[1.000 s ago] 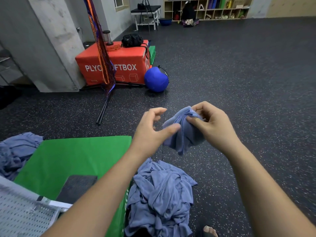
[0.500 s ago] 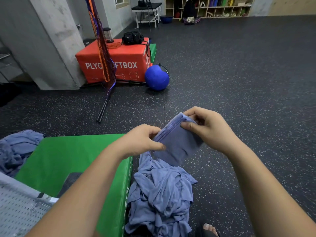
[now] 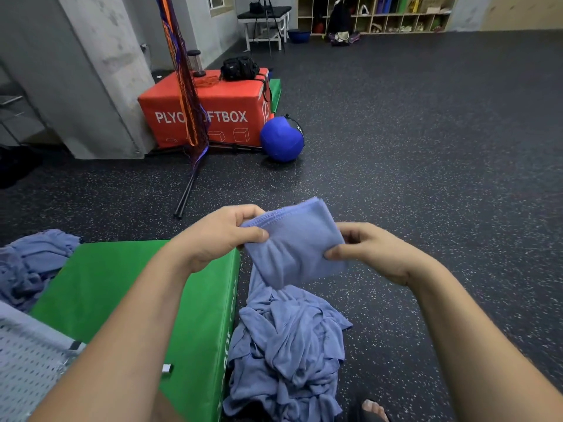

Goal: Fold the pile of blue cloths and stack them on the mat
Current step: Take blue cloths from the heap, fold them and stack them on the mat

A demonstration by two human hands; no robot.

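A blue cloth (image 3: 292,242) is held up in the air between both hands, partly spread with its stitched hem on top. My left hand (image 3: 222,236) pinches its upper left corner. My right hand (image 3: 365,251) pinches its right edge. Directly below lies a crumpled pile of blue cloths (image 3: 289,345) on the dark floor, against the side of the green mat (image 3: 115,287). A second heap of blue cloths (image 3: 33,263) lies at the mat's far left edge.
A white perforated basket (image 3: 27,370) sits at the lower left. Beyond stand an orange plyo box (image 3: 219,114), a blue ball (image 3: 281,138), a net stand (image 3: 189,117) and a concrete pillar (image 3: 85,71). Toes in a sandal (image 3: 373,409) show at the bottom.
The cloth went from a bunched wad to a spread, flatter piece. My left hand closed on its corner and my right hand slid out to the right edge.
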